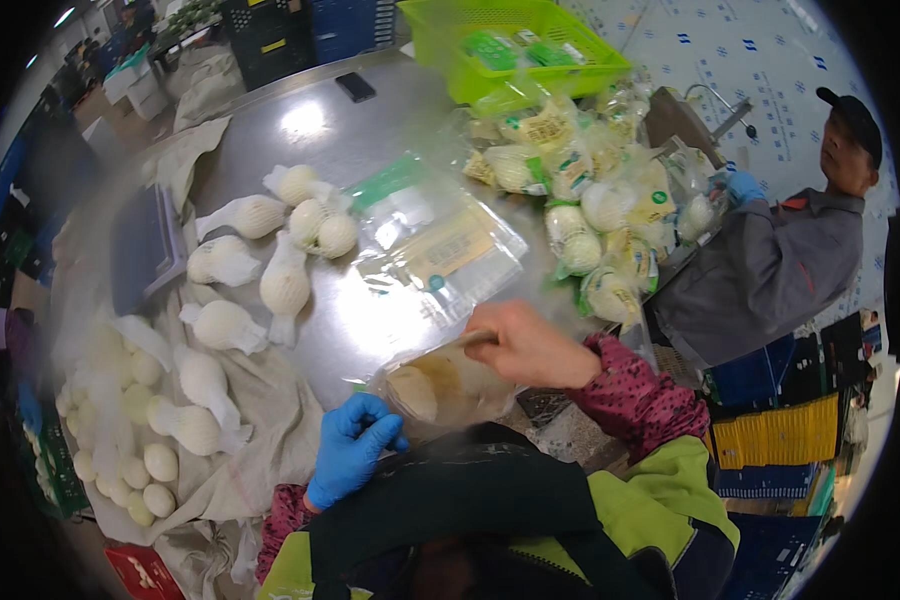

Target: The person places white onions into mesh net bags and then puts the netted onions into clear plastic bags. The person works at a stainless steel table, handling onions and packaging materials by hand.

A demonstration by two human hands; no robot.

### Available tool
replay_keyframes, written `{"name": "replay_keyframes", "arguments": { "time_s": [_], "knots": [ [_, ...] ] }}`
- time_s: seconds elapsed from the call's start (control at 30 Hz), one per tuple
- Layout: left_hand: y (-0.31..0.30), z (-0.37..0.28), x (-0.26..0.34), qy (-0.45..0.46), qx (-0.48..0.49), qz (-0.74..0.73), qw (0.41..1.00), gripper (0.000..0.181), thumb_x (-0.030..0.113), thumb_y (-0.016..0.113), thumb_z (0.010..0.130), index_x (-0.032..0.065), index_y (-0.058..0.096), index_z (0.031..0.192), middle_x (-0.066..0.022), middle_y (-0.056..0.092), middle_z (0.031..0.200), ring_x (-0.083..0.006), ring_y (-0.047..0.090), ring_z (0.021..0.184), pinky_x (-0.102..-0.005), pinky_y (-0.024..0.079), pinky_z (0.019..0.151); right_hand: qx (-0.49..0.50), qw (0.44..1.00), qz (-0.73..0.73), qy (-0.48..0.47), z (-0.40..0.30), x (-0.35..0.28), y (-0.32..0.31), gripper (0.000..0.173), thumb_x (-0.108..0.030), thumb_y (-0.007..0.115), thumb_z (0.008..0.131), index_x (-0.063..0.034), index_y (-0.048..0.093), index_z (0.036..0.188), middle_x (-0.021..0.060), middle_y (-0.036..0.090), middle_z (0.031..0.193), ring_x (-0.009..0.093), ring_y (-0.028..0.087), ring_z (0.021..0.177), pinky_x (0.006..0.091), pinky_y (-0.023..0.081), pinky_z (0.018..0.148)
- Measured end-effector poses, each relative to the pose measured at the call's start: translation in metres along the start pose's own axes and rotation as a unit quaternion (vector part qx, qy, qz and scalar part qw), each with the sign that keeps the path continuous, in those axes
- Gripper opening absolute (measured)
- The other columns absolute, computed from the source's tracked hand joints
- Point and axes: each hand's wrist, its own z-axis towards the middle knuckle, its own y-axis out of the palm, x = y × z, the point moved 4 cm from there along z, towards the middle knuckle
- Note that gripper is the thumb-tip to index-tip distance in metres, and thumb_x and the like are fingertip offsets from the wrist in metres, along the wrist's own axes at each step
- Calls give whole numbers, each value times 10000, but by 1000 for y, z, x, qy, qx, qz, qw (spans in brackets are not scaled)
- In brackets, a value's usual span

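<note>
Close to my body is a clear plastic bag (450, 390) with pale, round contents that look like onions. My right hand (529, 349), bare, grips its upper edge. The blue-gloved left hand (356, 442) has curled fingers at the bag's left side and seems to pinch it; its fingertips are partly hidden. Beyond them, flat clear printed bags (442, 240) lie stacked on the metal table (330, 300). Left of that stack sit peeled onions in white foam nets (285, 285), several in all.
Filled onion bags (577, 232) are heaped at the right, below a lime-green basket (525, 82). Loose peeled onions (160, 461) lie on sacking (262, 405) at left, near a grey tray (146, 247). A phone (355, 87) lies at the back. A co-worker (787, 247) stands right.
</note>
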Motion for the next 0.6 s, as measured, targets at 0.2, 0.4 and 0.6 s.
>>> {"name": "replay_keyframes", "arguments": {
  "time_s": [0.2, 0.4, 0.6],
  "knots": [
    [55, 59, 32, 121, -53, -17, 991, 135, 29, 610, 962, 2, 632, 1093, -81, 701, 957, -149, 679, 821, -278, 553, 757, 166, 969, -23, -180, -4, -4, -129, 231, -171, 631, 822, 25, 645, 942, 161, 626, 793, 321, 601, 756, 386, 496, 729],
    [66, 111, 10, 120, -23, 158, 980, 351, 83, 676, 931, 32, 612, 1273, -99, 673, 1111, -177, 655, 994, -326, 525, 893, 273, 900, -333, -74, -31, 3, -283, 156, 45, 589, 778, 30, 647, 921, 157, 573, 761, 265, 600, 714, 344, 436, 642],
    [-50, 154, -13, 201, 367, 532, 736, 731, 209, 803, 772, 150, 480, 1425, -183, 491, 1375, -388, 472, 1259, -453, 384, 1062, 473, 825, -310, -1, -79, 83, -414, 234, -163, 617, 950, 23, 688, 1072, 136, 718, 987, 241, 660, 885, 354, 501, 793]
  ]
}}
